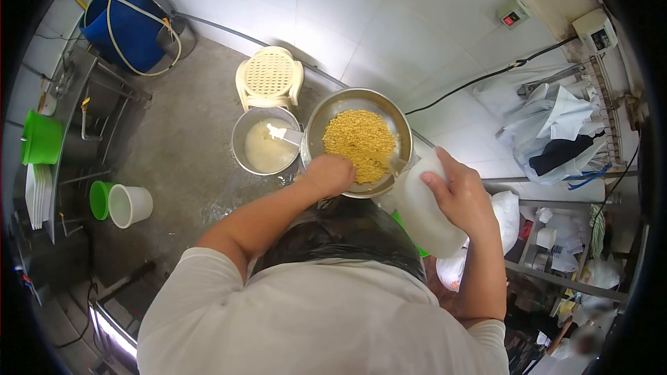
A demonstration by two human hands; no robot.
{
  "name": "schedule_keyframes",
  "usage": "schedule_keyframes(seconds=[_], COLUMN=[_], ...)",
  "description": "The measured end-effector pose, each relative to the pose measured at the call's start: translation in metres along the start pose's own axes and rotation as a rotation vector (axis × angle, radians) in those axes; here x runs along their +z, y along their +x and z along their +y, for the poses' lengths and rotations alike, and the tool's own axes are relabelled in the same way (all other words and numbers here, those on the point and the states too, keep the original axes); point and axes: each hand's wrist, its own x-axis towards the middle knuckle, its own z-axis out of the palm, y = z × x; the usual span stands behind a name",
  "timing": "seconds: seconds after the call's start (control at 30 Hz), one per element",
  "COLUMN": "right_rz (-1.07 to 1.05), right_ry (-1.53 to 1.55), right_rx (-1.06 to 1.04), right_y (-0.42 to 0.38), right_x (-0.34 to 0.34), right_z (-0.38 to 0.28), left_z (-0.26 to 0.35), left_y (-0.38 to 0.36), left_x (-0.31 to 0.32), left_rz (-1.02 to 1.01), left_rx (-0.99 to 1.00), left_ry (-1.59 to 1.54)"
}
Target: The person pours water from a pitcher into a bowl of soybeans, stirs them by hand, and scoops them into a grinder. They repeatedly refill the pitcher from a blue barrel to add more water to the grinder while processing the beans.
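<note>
A wide steel bowl (pixel 316 107) in front of me holds yellow beans (pixel 358 135) that look like soybeans. My left hand (pixel 331 175) reaches over the bowl's near left side and meets the beans; its fingers are curled, and what they hold, if anything, is hidden. My right hand (pixel 460 193) grips a translucent white plastic container (pixel 429 215), tilted with its mouth toward the bowl's right rim. Its contents are not visible. From the bowl's left side a white spout (pixel 286 135) points into a steel pot (pixel 238 146) with pale, creamy liquid (pixel 267 149).
A cream plastic stool (pixel 269 73) stands behind the pot, near the tiled wall. At left are a white bucket (pixel 132 206), a green bucket (pixel 100 199) and a steel sink counter (pixel 80 101). A blue barrel (pixel 128 24) with a hose stands far left. Bags (pixel 556 121) hang right.
</note>
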Motion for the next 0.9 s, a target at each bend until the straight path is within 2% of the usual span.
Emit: schedule_keyframes(seconds=[0.1,0.4,0.9], right_rz=[-0.032,-0.007,-0.064], right_ry=[0.055,0.044,-0.093], right_rx=[0.057,0.0,0.089], right_y=[-0.001,-0.001,0.013], right_x=[-0.002,0.0,-0.012], right_z=[-0.002,0.002,-0.007], left_z=[0.0,0.001,-0.004], left_y=[0.0,0.001,0.002], left_x=[0.001,-0.001,0.005], left_rz=[0.015,-0.023,0.003], left_rx=[0.005,-0.005,0.042], left_ry=[0.004,0.024,0.015])
